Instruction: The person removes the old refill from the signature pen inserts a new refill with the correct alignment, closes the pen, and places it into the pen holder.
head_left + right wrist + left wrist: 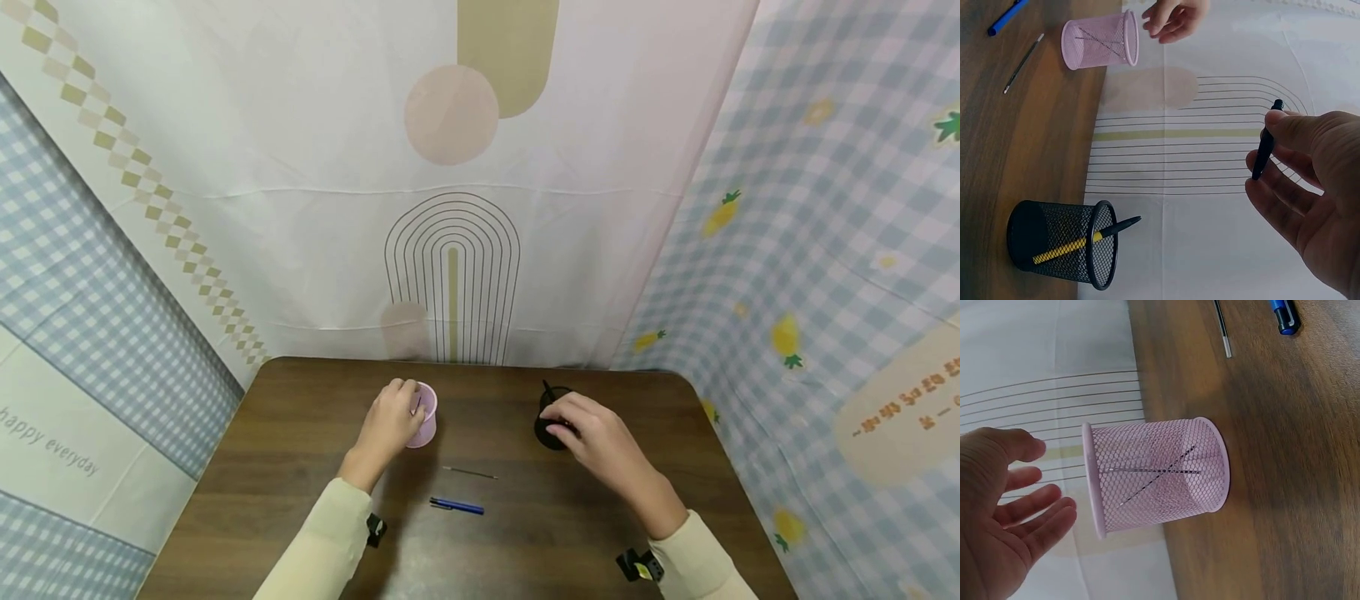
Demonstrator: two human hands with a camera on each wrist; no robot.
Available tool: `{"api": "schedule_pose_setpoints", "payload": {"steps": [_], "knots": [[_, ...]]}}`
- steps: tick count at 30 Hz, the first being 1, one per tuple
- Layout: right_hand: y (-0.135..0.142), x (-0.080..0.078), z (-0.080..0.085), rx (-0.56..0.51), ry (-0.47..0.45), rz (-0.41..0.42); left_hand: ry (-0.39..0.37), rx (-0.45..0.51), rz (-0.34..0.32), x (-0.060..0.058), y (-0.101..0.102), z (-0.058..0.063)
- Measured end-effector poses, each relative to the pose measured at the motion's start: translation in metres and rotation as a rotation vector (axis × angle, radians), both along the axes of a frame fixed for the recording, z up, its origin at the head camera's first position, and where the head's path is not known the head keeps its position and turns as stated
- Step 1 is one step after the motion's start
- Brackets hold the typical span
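My left hand hovers over the rim of a pink mesh pen cup, its fingers loosely bent with nothing between them. Two thin pen refills lie crossed inside that cup, seen through the mesh in the left wrist view. Above a black mesh pen cup, my right hand pinches a short dark pen barrel piece between thumb and fingers. A yellow and black pen leans in the black cup, its dark end past the rim. The right hand partly covers the black cup in the head view.
On the brown wooden table, a loose pen refill lies between the cups, nearer the person. Closer still is a blue pen. A patterned cloth hangs behind the table's back edge, with checked cloths at both sides.
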State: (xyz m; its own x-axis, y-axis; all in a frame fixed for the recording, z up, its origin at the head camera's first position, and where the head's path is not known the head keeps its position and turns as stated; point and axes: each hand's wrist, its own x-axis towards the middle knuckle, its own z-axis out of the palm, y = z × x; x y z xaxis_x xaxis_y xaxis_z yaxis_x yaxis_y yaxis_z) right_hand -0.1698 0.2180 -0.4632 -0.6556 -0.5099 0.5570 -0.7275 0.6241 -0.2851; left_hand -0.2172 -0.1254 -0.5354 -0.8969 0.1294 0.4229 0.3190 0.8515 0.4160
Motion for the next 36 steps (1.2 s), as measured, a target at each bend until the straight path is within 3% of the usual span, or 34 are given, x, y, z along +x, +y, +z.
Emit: {"api": "schedule_pose_setpoints", "payload": {"steps": [14,36], "knots": [[0.000,0.002,0.003,0.013,-0.024,-0.012,-0.276,-0.027,0.096,-0.023,0.006,-0.001],[0.001,0.001,0.004,0.037,-0.030,0.006,-0.383,-0.047,0.152,-0.037,0.015,-0.007]]}}
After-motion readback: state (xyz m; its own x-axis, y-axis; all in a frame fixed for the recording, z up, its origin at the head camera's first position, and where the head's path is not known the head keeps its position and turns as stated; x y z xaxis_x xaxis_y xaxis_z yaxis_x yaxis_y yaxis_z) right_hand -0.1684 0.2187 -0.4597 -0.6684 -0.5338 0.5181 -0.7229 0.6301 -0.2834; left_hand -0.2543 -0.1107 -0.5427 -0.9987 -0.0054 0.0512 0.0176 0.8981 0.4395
